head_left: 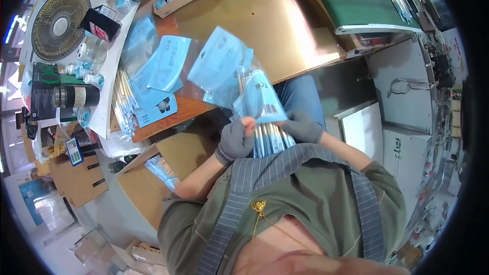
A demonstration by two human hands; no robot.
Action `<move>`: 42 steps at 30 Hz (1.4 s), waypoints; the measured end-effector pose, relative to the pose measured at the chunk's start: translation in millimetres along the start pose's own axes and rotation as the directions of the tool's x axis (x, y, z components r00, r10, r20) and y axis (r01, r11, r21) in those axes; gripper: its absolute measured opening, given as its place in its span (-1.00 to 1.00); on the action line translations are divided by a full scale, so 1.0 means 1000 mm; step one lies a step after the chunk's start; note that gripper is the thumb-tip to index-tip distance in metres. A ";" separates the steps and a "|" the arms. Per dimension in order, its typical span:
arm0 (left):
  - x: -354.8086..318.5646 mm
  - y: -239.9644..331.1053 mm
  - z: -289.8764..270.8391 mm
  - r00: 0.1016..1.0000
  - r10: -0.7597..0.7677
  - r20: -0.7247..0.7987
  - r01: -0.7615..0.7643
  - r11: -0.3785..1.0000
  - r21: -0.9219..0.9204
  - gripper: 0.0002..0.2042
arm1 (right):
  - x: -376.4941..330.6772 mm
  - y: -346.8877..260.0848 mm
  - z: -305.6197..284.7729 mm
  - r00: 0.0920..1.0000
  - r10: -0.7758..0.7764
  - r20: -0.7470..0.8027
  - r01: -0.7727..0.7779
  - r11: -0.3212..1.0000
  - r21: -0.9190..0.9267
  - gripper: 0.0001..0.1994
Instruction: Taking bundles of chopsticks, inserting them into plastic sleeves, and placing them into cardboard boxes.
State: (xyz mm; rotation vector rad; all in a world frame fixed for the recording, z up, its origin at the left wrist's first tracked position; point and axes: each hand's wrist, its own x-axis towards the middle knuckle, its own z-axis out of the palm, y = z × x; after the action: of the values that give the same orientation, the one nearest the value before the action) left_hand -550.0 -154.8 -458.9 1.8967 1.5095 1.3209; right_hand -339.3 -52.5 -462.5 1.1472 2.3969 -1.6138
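My left hand (236, 140), in a grey glove with a bare fingertip showing, is closed on the left edge of a clear plastic packet (260, 97) with a blue card in it. From the other side my gloved right hand (304, 126) grips the same packet, its fingers partly hidden. Thin pale sticks with blue and white ends (270, 140) stick out of the packet towards my body. Just beyond lies another clear bag with a blue card (216, 61), overlapping the packet I hold. More blue card packets (170, 63) lie to the left on the table.
Loose sticks (122, 97) lie by the white table edge. A black jar (76, 97), a phone (101, 24) and a fan (60, 26) stand at far left. An open cardboard box (188, 147) sits below the brown tabletop (239, 5). White cabinets (402, 71) flank my right.
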 end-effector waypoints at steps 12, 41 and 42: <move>0.175 0.069 -0.121 0.997 0.059 -0.051 -0.043 0.960 0.276 -0.87 | 0.043 -0.177 -0.168 0.461 -0.787 -0.410 0.541 0.615 -0.573 -0.92; -0.367 0.068 -0.142 -0.101 -0.994 0.030 -0.062 -0.023 -0.998 -0.50 | 0.035 -0.238 0.001 0.503 -0.778 0.375 0.862 0.480 -0.160 -0.78; -0.462 0.049 -0.132 -0.128 -0.992 0.013 -0.045 -0.007 -0.999 -0.50 | 0.038 -0.238 0.003 0.480 -0.787 0.389 0.873 0.473 -0.119 -0.78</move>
State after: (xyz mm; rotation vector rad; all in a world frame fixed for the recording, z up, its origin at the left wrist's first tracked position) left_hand -625.2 -622.2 -556.5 -0.8207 1.2133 1.8921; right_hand -507.4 -78.8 -291.8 -0.4667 3.0047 -1.2621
